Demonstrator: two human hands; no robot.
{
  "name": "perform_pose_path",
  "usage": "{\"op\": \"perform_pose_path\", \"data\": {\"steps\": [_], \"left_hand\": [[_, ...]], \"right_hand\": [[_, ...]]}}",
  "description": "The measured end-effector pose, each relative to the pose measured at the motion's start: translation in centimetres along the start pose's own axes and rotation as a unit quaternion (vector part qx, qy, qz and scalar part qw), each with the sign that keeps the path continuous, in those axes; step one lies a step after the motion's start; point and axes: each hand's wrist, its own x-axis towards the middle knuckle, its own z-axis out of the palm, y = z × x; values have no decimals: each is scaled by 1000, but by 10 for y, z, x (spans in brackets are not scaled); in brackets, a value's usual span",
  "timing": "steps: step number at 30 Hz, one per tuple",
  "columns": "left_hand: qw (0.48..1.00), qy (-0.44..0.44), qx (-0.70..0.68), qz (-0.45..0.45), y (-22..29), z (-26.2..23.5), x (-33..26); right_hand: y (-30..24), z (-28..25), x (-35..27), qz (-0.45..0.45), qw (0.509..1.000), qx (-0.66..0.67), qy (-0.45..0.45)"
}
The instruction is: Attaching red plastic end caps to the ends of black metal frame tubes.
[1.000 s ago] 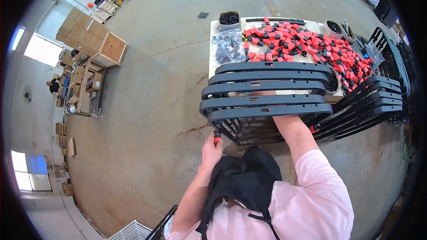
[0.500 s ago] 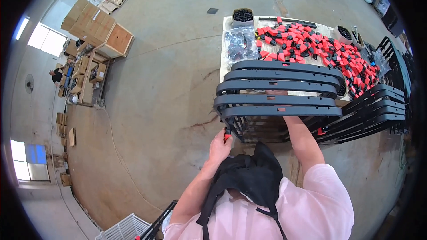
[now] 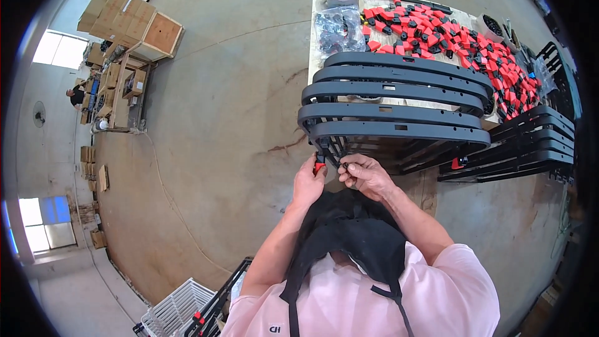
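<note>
1. The red-and-black piece (image 3: pixel 320 165) lies within the fingers of my left hand (image 3: pixel 308 182), which are closed on its near part, just beside the near left corner of the dark frames (image 3: pixel 399 129).
2. My right hand (image 3: pixel 367 178) is just to the right, apart from that piece, thumb and fingertips drawn nearly together; I cannot tell whether they pinch something small and dark.
3. My left fingers cover some of the red end, and I cannot make out how the black end meets the frame. The frames' lower parts are mostly hidden under their top bars.
4. The piece's long axis runs near to far, red end toward me, black end toward the frames. The frames' long bars run left to right, rounded at the corners.
</note>
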Motion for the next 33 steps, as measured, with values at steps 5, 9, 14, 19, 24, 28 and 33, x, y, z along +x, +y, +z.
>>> {"op": "perform_pose_path", "data": {"steps": [5, 9, 14, 19, 24, 28, 33], "left_hand": [[1000, 2, -2, -6, 9, 0, -4], [1000, 9, 7, -10, 1, 1, -1], [1000, 9, -4, -10, -3, 2, 0], [1000, -5, -12, -7, -2, 0, 0], [1000, -9, 2, -6, -1, 1, 0], [998, 39, 11, 40, -10, 5, 0], [998, 44, 14, 44, -7, 5, -1]], "right_hand": [[-12, 7, -3, -1, 999, -35, -16], [-12, 4, -1, 1, 1000, -10, -25], [-8, -4, 8, 20, 999, -26, 13], [1, -12, 22, 46, 968, -223, 102], [17, -14, 39, 5, 923, -367, 119], [26, -4, 51, -38, 893, -429, 132], [39, -8, 63, -97, 863, -475, 144]]}}
